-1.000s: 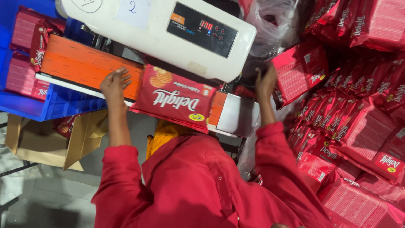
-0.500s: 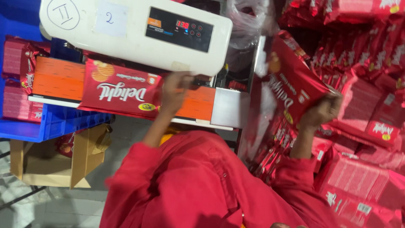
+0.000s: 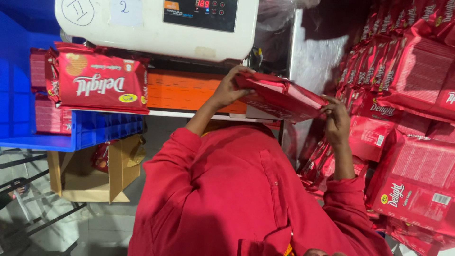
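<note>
Both grips close on one red biscuit pack at frame centre: left hand at its far end, right hand at the near. Held tilted above the orange belt, it could slip and jam under the white sealer.

Two hands are in view, the left hand and the right hand, and together they hold one red packet. One white sealing machine sits above one orange belt, where one more red biscuit packet lies flat, and a few further packets, at least three, sit in the one blue crate at the left. One open cardboard box stands on the floor below, and the heap of red packets at the right holds well over a dozen, too overlapped to count exactly.
</note>
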